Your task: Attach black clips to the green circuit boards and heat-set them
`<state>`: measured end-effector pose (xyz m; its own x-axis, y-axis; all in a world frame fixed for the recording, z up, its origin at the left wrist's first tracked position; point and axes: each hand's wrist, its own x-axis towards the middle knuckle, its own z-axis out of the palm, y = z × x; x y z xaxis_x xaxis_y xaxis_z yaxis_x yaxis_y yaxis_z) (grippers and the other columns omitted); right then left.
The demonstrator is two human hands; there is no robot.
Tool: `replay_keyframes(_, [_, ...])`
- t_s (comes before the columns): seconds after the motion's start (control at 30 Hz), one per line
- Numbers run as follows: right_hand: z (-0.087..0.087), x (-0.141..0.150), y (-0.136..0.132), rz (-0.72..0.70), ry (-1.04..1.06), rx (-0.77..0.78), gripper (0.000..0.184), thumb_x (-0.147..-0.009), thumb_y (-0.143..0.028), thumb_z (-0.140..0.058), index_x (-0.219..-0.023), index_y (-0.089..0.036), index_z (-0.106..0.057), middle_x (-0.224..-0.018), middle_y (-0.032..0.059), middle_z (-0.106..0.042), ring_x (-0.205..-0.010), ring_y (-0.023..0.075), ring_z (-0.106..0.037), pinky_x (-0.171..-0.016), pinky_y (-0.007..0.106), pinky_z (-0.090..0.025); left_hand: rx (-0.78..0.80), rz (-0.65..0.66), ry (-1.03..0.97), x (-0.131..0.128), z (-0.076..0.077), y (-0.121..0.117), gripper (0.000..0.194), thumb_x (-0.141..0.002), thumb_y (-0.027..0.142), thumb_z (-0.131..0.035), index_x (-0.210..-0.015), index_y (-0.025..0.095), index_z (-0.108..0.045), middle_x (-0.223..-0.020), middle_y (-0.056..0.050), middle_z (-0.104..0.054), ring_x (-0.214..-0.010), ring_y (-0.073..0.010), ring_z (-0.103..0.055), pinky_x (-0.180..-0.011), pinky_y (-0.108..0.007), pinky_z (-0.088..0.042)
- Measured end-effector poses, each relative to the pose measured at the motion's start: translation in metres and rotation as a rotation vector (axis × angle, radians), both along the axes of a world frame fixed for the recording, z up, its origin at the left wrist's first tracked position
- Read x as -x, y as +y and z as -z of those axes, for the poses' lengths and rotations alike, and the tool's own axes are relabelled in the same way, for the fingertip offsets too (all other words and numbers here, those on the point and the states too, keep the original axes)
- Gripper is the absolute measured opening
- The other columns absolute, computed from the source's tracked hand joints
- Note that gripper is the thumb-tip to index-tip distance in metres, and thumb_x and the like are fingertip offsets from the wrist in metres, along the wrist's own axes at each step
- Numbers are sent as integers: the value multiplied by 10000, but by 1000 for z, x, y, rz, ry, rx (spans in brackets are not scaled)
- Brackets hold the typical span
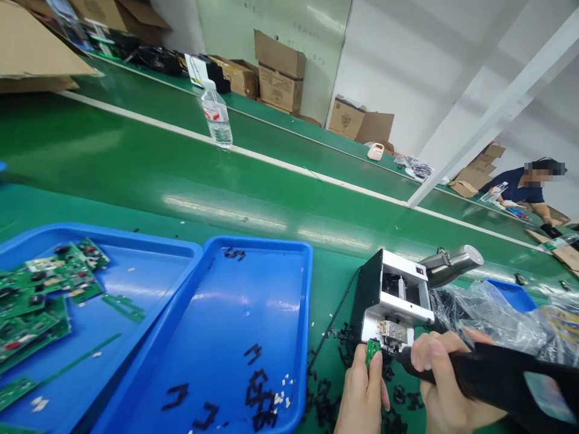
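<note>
My left hand pinches a small green circuit board upright against the front of a white metal bench machine, which has a black side panel and a silver cylinder at its back. My right hand grips a black handheld tool, its narrow tip reaching towards the board. Just left of my hands lies a blue tray holding small black plastic pieces and white bits. Green circuit boards are piled in a second blue tray.
Black plastic pieces are scattered on the green workbench around the machine. To the right lies a clear plastic bag. A water bottle stands on a further green belt, cardboard boxes stand beyond, and a co-worker works far right.
</note>
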<state>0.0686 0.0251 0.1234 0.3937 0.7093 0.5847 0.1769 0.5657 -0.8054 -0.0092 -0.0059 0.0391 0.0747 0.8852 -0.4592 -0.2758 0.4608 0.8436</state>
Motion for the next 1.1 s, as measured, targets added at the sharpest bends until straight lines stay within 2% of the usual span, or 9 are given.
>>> replay_keyframes(0.07, [-7,4,-1,-44,-5,0,110,-967,-149,-623,-928,-227,-556,-569,-95,-545,-448,103,-510,-488,278,-444,-28,12,26,0,-1,0,421,-921,648,-557,-951,237,-641,-454,80,-473,-507,-197,-503,-578,-260,-422])
replay_keyframes(0.17, [-16,15,2,-69,-54,16,237,-975,-209,-614,-769,-221,-497,-558,-83,-514,-444,102,-498,-483,290,-433,-47,17,-4,1,-3,1,396,-916,631,-572,-909,242,-641,-453,85,-452,-510,-196,-494,-609,-268,-422])
replay_keyframes(0.37, [-16,31,10,-9,-89,41,129,-969,-218,-616,-942,-245,-494,-560,-105,-508,-425,121,-494,-487,320,-427,-16,-7,-2,0,1,-1,378,-912,605,-595,-975,238,-654,-486,81,-476,-507,-200,-512,-582,-276,-425])
replay_keyframes(0.53, [-12,29,12,-44,-33,-20,378,-940,-102,-623,-1236,-262,-451,-606,-122,-568,-450,128,-531,-526,339,-484,-59,26,59,-4,5,-1,401,-960,596,-523,-989,222,-665,-495,79,-446,-543,-202,-518,-605,-278,-428])
replay_keyframes(0.73, [-10,28,13,-120,-40,-14,368,-937,-55,-613,-1210,-256,-469,-626,-101,-599,-474,132,-550,-513,334,-503,-11,-28,146,-8,12,-6,498,-967,596,-500,-1166,171,-665,-595,22,-546,-679,-251,-610,-700,-320,-472])
replay_keyframes(0.83, [-7,27,14,-132,-42,8,344,-920,-51,-635,-1147,-261,-485,-626,-99,-569,-519,136,-562,-543,330,-502,14,-76,189,-12,18,-9,612,-949,580,-530,-1313,94,-606,-710,-38,-641,-740,-276,-652,-756,-348,-491])
replay_keyframes(0.93, [-3,25,17,-141,-34,16,332,-923,-55,-630,-1137,-265,-489,-629,-101,-538,-543,138,-576,-542,311,-489,9,-46,202,-14,23,-10,670,-963,564,-498,-1398,58,-551,-711,-66,-681,-760,-297,-664,-790,-366,-493])
replay_keyframes(1.03, [-1,24,20,-202,-52,-12,322,-941,-64,-614,-1161,-264,-491,-627,-103,-561,-513,127,-571,-521,294,-480,18,-6,217,-9,22,-5,651,-949,543,-537,-1420,93,-542,-978,-154,-762,-934,-307,-702,-871,-352,-498])
replay_keyframes(1.1, [-5,25,20,-221,-50,-8,311,-942,-72,-626,-1165,-253,-507,-617,-102,-579,-485,118,-563,-506,285,-478,8,88,231,3,14,0,609,-948,507,-555,-1414,115,-550,-1159,-182,-750,-1094,-304,-685,-961,-336,-475])
